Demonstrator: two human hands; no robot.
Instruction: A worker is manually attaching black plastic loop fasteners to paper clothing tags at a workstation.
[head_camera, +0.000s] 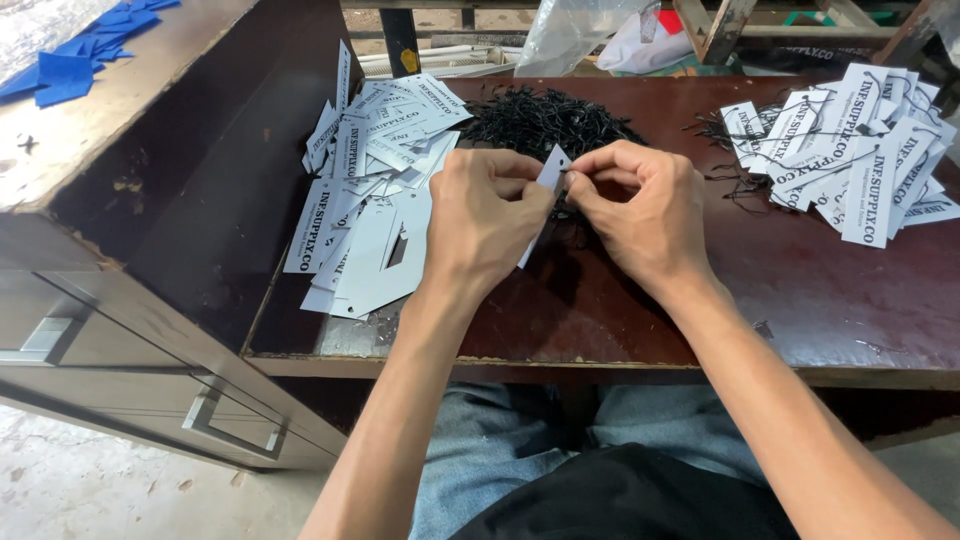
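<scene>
Right, a white tag (549, 178) sits pinched between both hands above the middle of the dark table (800, 290), its long axis slanting from upper right down to lower left. The left hand (487, 215) grips it from the left, fingers curled shut around its lower part. The right hand (640, 205) meets it at the top corner, thumb and forefinger closed tight there, seemingly on a thin black string (570, 176), though that is too small to tell for sure. Both hands are equally close, touching the tag. Just behind lies a heap of black strings (545, 118). To the left, a loose spread of white tags with black print (375, 180); to the right, a pile of tags with strings on them (860, 150). Further left, blue pieces (70, 62) rest on a drawer cabinet (130, 260).
</scene>
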